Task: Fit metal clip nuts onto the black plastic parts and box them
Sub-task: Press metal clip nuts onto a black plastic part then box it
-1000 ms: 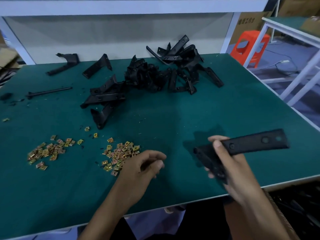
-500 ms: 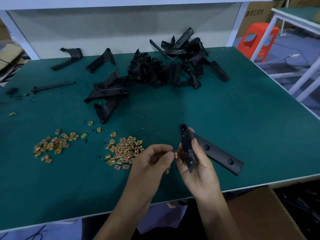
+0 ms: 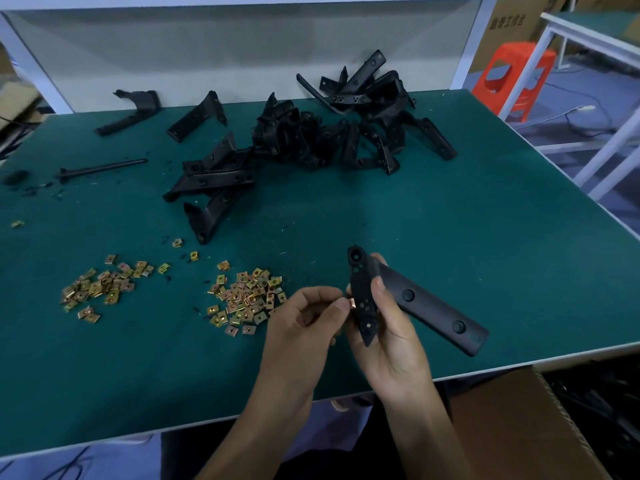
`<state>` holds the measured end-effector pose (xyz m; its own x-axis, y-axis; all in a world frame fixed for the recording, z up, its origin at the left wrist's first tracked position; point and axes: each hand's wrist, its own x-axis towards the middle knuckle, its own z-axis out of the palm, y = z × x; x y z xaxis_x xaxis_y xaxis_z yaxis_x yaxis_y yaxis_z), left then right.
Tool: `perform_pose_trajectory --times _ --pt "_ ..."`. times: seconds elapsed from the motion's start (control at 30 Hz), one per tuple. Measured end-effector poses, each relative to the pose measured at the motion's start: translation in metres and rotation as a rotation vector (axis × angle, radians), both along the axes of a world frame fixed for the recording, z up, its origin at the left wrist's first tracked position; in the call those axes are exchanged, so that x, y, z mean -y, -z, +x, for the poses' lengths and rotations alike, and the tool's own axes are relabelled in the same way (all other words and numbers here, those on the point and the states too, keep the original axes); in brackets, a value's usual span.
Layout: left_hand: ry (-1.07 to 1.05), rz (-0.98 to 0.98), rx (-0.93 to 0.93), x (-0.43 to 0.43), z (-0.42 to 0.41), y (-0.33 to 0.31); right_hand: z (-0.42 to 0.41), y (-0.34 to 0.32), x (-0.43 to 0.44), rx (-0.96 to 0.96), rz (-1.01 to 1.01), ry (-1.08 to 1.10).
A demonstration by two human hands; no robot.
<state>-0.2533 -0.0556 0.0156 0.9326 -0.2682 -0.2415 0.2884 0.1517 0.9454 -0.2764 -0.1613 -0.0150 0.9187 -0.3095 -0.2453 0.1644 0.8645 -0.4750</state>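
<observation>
My right hand grips a black L-shaped plastic part above the table's front edge, its long arm pointing right. My left hand pinches a small brass clip nut and holds it against the left edge of the part's short arm. Two loose heaps of clip nuts lie on the green table, one heap just left of my hands, the other heap further left. A pile of black plastic parts sits at the back of the table.
A cardboard box stands below the table's front right edge. A black rod and stray black parts lie at the back left. An orange stool and a white table frame are to the right. The green table has bare mat at right.
My right hand brought the black part from the right front edge in toward the middle and turned it. My left hand rose with a clip nut to meet the part.
</observation>
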Motion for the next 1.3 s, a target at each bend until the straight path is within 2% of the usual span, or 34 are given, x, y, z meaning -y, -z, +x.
perform_pose_trajectory --times 0.13,0.33,0.43,0.57,0.7,0.87,0.93,1.0,1.03,1.1,1.17,1.23,1.3 --pt "0.014 -0.010 -0.029 -0.001 -0.003 0.003 0.000 0.002 -0.001 -0.016 -0.016 0.038" --pt "0.104 0.128 0.116 -0.011 -0.002 0.000 -0.003 0.005 -0.004 -0.052 -0.004 0.040" --pt "0.140 0.174 0.132 -0.015 -0.002 -0.002 -0.003 0.006 -0.007 -0.074 0.000 0.036" --pt "0.115 0.138 0.068 -0.017 -0.004 -0.002 -0.003 0.006 -0.010 -0.077 -0.017 0.038" --pt "0.078 0.067 0.005 -0.019 -0.005 0.001 -0.006 0.004 -0.016 -0.077 -0.132 0.036" --pt "0.100 0.065 -0.013 -0.018 -0.005 0.006 -0.011 0.010 -0.020 -0.100 -0.206 0.023" --pt "0.147 0.099 0.040 -0.022 -0.002 0.011 -0.010 0.011 -0.017 -0.107 -0.236 0.016" --pt "0.195 0.242 0.218 -0.029 0.005 0.015 -0.007 0.010 -0.012 -0.107 -0.225 0.030" --pt "0.191 0.377 0.350 -0.033 0.010 0.018 -0.005 0.010 -0.008 -0.107 -0.215 0.046" --pt "0.076 0.751 0.674 -0.044 0.026 0.024 0.000 0.011 -0.003 -0.113 -0.204 0.059" --pt "0.002 1.047 0.883 -0.053 0.042 0.028 0.002 0.013 0.000 -0.118 -0.197 0.042" --pt "0.035 1.202 0.840 -0.060 0.053 0.031 0.003 0.016 0.000 -0.119 -0.213 0.018" --pt "0.071 1.229 0.750 -0.065 0.057 0.034 0.002 0.017 0.000 -0.112 -0.225 0.009"
